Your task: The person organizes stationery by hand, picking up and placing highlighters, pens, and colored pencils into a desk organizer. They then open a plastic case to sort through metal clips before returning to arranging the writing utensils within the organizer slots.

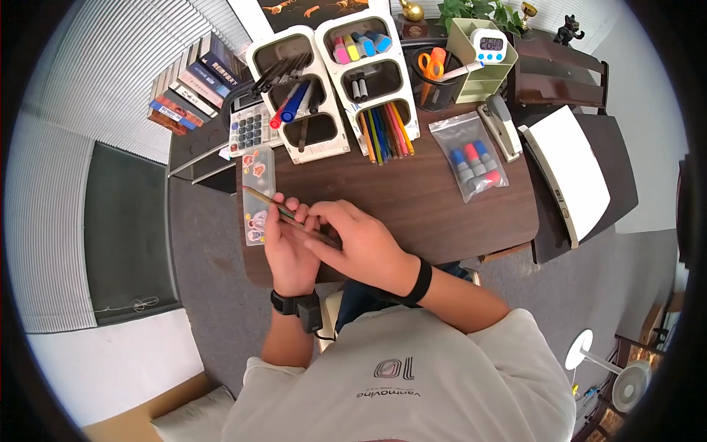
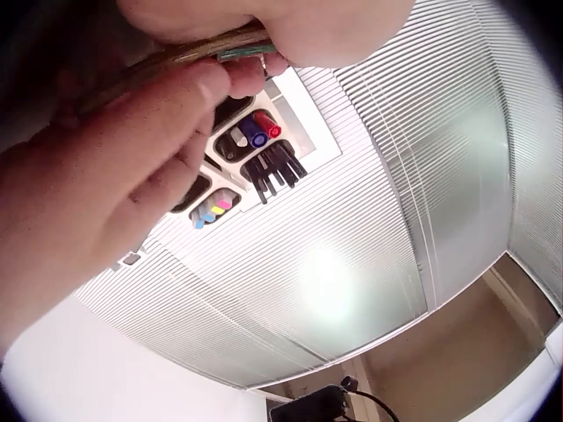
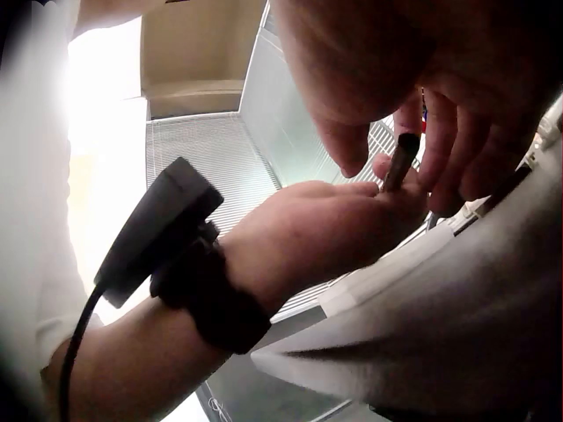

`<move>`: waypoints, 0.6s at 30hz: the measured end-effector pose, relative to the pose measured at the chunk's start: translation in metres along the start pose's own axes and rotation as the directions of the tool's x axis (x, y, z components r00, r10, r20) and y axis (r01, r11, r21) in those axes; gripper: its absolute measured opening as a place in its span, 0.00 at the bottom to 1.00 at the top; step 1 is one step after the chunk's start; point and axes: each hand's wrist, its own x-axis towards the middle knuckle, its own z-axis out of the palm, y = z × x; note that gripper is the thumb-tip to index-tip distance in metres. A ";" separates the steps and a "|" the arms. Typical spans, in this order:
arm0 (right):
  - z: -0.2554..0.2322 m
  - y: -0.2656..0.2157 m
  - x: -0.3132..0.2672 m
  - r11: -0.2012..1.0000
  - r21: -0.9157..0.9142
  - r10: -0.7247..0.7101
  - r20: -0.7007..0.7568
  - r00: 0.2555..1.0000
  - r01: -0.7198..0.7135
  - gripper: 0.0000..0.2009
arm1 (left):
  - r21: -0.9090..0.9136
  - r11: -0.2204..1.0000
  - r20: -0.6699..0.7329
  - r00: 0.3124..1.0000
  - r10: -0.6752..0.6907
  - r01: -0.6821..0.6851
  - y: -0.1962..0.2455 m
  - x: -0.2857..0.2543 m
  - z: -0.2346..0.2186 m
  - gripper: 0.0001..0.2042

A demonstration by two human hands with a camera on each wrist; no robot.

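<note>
Currently, we hold slim pencils (image 1: 261, 196) above the near left of the table (image 1: 412, 225), left hand (image 1: 290, 256) gripping them, right hand (image 1: 372, 247) curled round their right end, stickered case (image 1: 258, 173) nearby.

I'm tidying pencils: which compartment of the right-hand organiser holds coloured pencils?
The front compartment, nearest the right hand, holds coloured pencils; the middle compartment holds two markers and the back compartment holds highlighters.
</note>
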 end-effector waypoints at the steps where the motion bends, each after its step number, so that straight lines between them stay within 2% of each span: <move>1: -0.002 0.000 -0.007 0.990 0.090 0.109 0.034 0.994 -0.111 0.14 | -0.034 0.999 0.076 0.997 -0.022 0.025 0.001 0.001 -0.001 0.11; 2: -0.003 0.001 -0.011 0.959 0.175 0.211 0.077 0.975 -0.221 0.14 | -0.033 0.999 0.076 0.997 -0.023 0.026 -0.001 0.003 0.001 0.11; 3: 0.001 0.012 -0.015 0.956 0.212 0.202 0.032 0.979 -0.204 0.15 | 0.014 1.000 0.046 0.999 -0.004 0.004 -0.004 0.005 0.003 0.11; 5: -0.007 0.011 -0.018 0.952 0.188 0.237 0.054 0.970 -0.243 0.14 | 0.064 0.998 0.020 1.000 0.017 -0.018 -0.005 0.009 0.013 0.11; 7: -0.015 0.012 -0.023 0.946 0.161 0.272 0.071 0.960 -0.280 0.13 | 0.380 0.921 -0.049 0.993 0.106 -0.080 -0.003 0.012 0.028 0.10; 8: -0.017 0.013 -0.027 0.950 0.145 0.274 0.034 0.961 -0.276 0.12 | 0.381 0.921 -0.046 0.993 0.107 -0.081 0.000 0.016 0.028 0.10; 10: -0.022 0.015 -0.032 0.954 0.130 0.272 0.000 0.962 -0.270 0.11 | 0.611 0.767 0.026 0.974 0.227 -0.195 0.011 0.028 0.026 0.09; 11: -0.025 0.015 -0.034 0.962 0.133 0.248 -0.049 0.968 -0.239 0.10 | 0.639 0.739 0.001 0.961 0.277 -0.213 0.011 0.032 0.035 0.08; 12: -0.027 0.015 -0.035 0.969 0.135 0.222 -0.097 0.970 -0.208 0.09 | 0.640 0.738 0.000 0.960 0.280 -0.216 0.011 0.037 0.035 0.08; 13: -0.026 0.016 -0.033 0.969 0.136 0.220 -0.095 0.971 -0.206 0.09 | 0.571 0.793 -0.009 0.964 0.266 -0.213 0.013 0.043 0.031 0.07; 14: -0.024 0.016 -0.028 0.970 0.163 0.203 -0.151 0.967 -0.178 0.09 | 0.498 0.842 -0.017 0.968 0.250 -0.208 0.015 0.049 0.026 0.07; 15: -0.021 0.015 -0.022 0.971 0.188 0.187 -0.209 0.960 -0.149 0.09 | 0.499 0.841 -0.017 0.967 0.253 -0.211 0.016 0.055 0.022 0.07; 17: -0.019 0.009 0.001 0.964 0.207 0.209 -0.202 0.957 -0.167 0.11 | 0.335 0.933 -0.130 0.974 0.185 -0.132 0.016 0.067 0.017 0.05; 18: -0.018 0.007 0.015 0.956 0.224 0.233 -0.195 0.953 -0.188 0.14 | 0.337 0.932 -0.124 0.975 0.186 -0.135 0.014 0.071 0.018 0.05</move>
